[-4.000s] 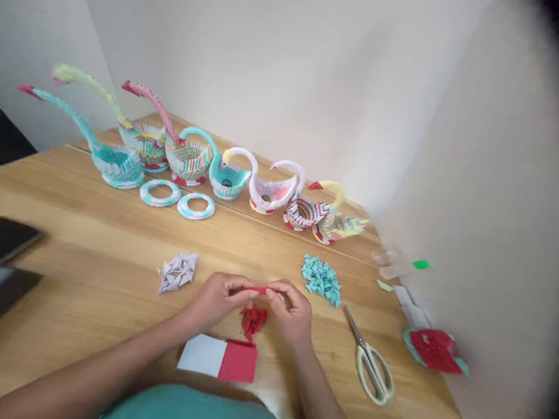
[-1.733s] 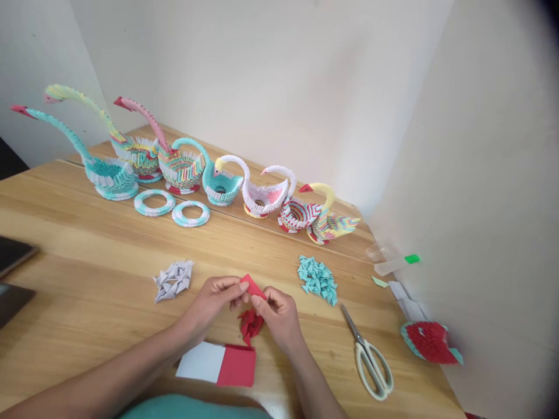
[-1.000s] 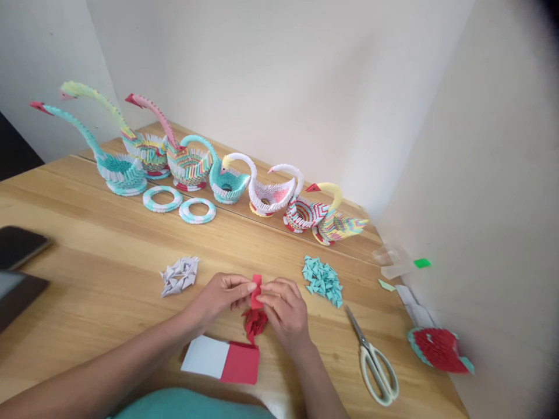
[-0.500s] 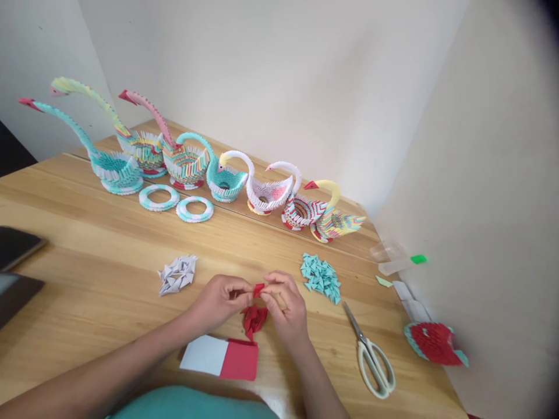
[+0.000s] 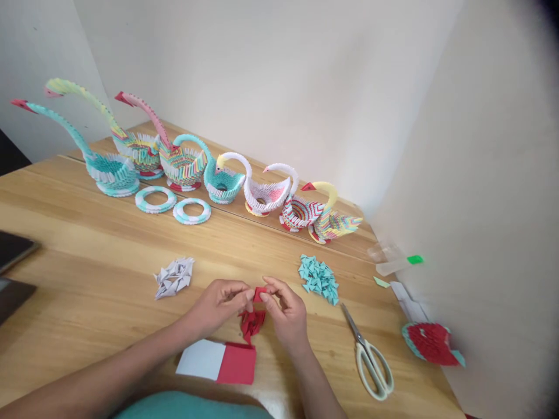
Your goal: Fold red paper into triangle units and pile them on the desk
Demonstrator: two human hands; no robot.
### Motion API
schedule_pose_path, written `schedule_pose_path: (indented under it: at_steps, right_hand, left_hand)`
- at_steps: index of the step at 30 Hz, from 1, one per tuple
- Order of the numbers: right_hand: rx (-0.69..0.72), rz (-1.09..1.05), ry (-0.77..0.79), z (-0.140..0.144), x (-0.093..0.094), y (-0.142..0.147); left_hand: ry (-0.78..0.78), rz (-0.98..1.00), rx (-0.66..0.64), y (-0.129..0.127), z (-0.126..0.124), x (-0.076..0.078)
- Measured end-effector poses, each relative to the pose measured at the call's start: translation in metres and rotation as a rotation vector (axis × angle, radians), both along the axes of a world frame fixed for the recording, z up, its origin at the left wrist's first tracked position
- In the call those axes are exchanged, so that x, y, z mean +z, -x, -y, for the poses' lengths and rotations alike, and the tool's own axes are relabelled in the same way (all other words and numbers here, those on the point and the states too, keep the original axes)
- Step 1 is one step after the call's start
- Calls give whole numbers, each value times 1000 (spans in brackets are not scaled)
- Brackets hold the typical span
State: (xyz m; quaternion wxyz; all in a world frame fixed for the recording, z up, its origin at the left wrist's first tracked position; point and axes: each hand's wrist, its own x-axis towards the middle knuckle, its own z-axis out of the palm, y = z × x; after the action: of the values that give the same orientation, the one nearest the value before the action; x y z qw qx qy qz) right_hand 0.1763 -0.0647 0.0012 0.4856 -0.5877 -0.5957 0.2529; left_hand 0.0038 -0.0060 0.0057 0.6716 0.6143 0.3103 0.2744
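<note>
My left hand [image 5: 218, 304] and my right hand [image 5: 285, 311] meet over the wooden table [image 5: 87, 279], both pinching a small folded red paper piece [image 5: 259, 294]. Just under it lies a little heap of folded red pieces [image 5: 251, 323]. Close to my body sits a stack of red and white paper slips [image 5: 218, 362]. A pile of folded white pieces [image 5: 173, 276] lies left of my hands, and a pile of folded teal pieces [image 5: 319, 278] lies to the right.
A row of modular paper swans [image 5: 183, 166] stands along the back, with two teal-white paper rings [image 5: 172, 205] in front. Scissors [image 5: 370, 356] lie at right, near a red-teal paper piece [image 5: 431, 343]. Dark devices [image 5: 11, 265] sit at the left edge.
The red piece went from a flat strip held between both hands to a smaller folded shape pinched at my fingertips. The view shifted slightly; the piles stayed put.
</note>
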Motion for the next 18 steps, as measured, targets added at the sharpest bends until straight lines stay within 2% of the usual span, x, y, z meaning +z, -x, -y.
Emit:
schedule_pose_path:
  at_steps: [4, 7, 11, 15, 18]
  right_hand:
    - [33, 66, -88, 0, 5, 2]
    - [35, 91, -124, 0, 6, 5]
    - [50, 143, -163, -1, 7, 4]
    - [108, 208, -240, -2, 11, 2]
    - [87, 168, -257, -1, 11, 1]
  left_hand:
    - [173, 123, -7, -4, 1, -9]
    - [213, 141, 25, -7, 2, -15]
    - [157, 74, 62, -5, 3, -12]
    - [0, -60, 75, -2, 4, -2]
    - [-28, -43, 71, 0, 4, 4]
